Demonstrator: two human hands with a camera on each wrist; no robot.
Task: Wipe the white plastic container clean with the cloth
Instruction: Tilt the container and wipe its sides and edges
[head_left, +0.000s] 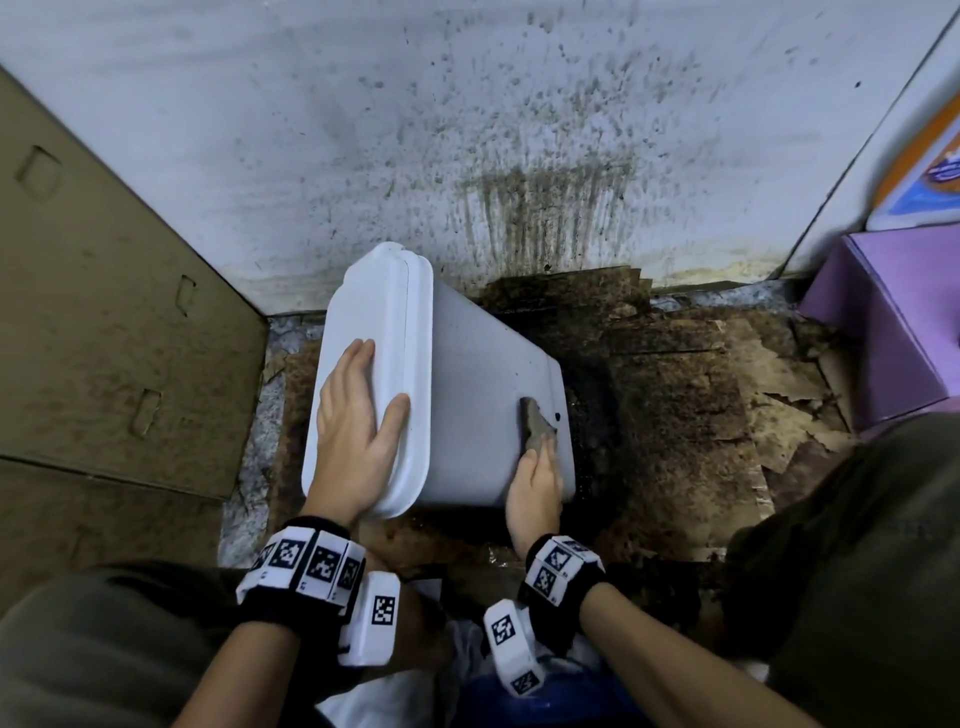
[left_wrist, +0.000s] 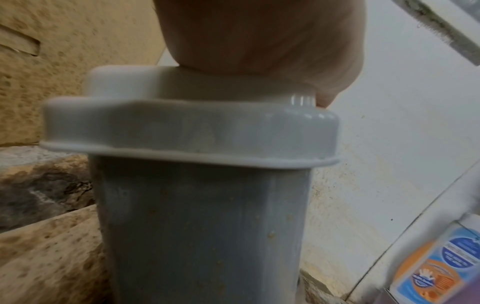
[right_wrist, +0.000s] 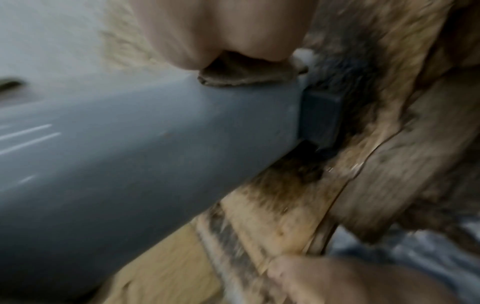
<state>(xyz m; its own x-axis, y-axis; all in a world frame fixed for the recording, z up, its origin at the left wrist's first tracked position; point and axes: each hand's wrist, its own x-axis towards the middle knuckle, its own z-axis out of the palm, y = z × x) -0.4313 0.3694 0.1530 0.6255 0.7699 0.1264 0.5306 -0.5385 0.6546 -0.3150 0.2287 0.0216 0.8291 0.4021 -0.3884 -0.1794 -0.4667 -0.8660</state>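
Note:
The white plastic container (head_left: 467, 405) lies tilted on the floor, its lid (head_left: 374, 322) facing left and up. My left hand (head_left: 353, 436) rests flat on the lid with straight fingers and the thumb spread toward the rim; the left wrist view shows the palm (left_wrist: 259, 35) pressed on the lid (left_wrist: 192, 127). My right hand (head_left: 535, 483) holds a dirty grey-brown cloth (head_left: 535, 423) against the container's side near its base. In the right wrist view the cloth (right_wrist: 244, 74) is squeezed between my hand (right_wrist: 221, 30) and the container wall (right_wrist: 130, 154).
A brown cardboard box (head_left: 104, 338) stands on the left. A spattered white wall (head_left: 467, 130) rises behind. Soiled, torn cardboard (head_left: 675, 405) covers the floor to the right. A purple box (head_left: 883, 322) and an orange-blue labelled pack (head_left: 924, 166) sit at far right.

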